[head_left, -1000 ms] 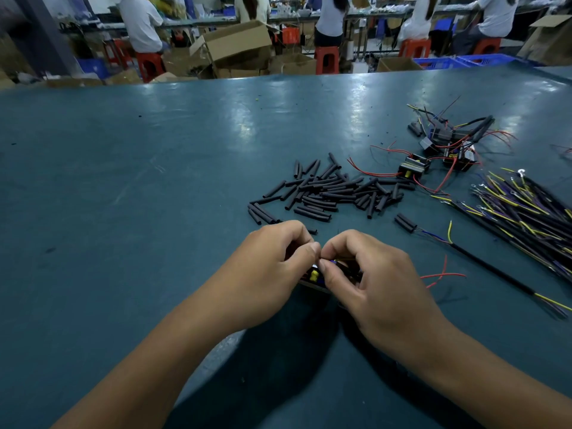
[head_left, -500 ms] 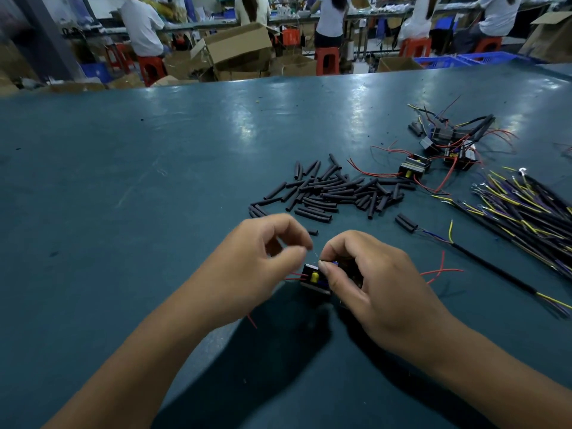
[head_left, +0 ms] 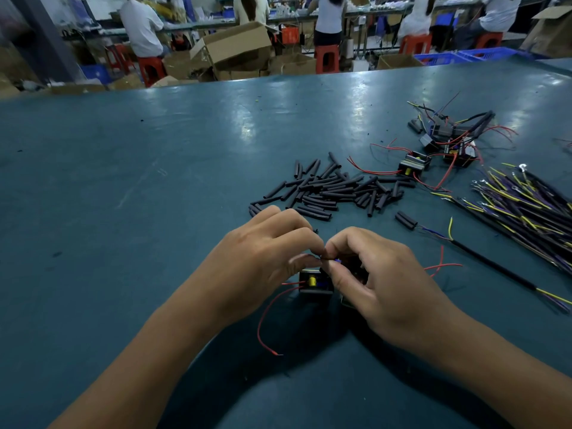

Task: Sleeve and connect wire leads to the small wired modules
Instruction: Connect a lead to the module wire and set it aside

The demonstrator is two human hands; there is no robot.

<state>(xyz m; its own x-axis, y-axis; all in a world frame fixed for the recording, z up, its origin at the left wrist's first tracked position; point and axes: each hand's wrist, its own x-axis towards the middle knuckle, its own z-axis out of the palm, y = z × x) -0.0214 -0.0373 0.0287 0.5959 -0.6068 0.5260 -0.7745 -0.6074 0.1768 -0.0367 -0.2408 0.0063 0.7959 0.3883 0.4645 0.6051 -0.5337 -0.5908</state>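
Left hand [head_left: 266, 258]: my fingers curled, thumb and forefinger pinched together on a thin wire lead [head_left: 323, 258] just above the module. Whether a sleeve is already on that lead I cannot tell; my fingertips cover it.

Right hand [head_left: 380, 283]: curled over the far side of the work, thumb and forefinger meeting my left at the same lead; the other fingers seem to steady something dark beneath, mostly hidden.

Small wired module [head_left: 314, 281]: black block with a yellow part, on the tabletop between my hands, well in from the near edge. I judge it light and rigid; best held by its body, never lifted by its leads.

Red lead [head_left: 263, 317]: loops from the module toward the near edge, bare tip free. Thin, springy, likely to kink; pinch close to the end.

Black sleeves [head_left: 328, 190]: loose heap toward the middle of the tabletop, beyond my hands. Probably soft, light, prone to roll; take one at mid-length.

Wire bundle [head_left: 526, 205]: yellow and purple, by the right edge.

Other modules [head_left: 448, 140]: red-wired, toward the far right corner.
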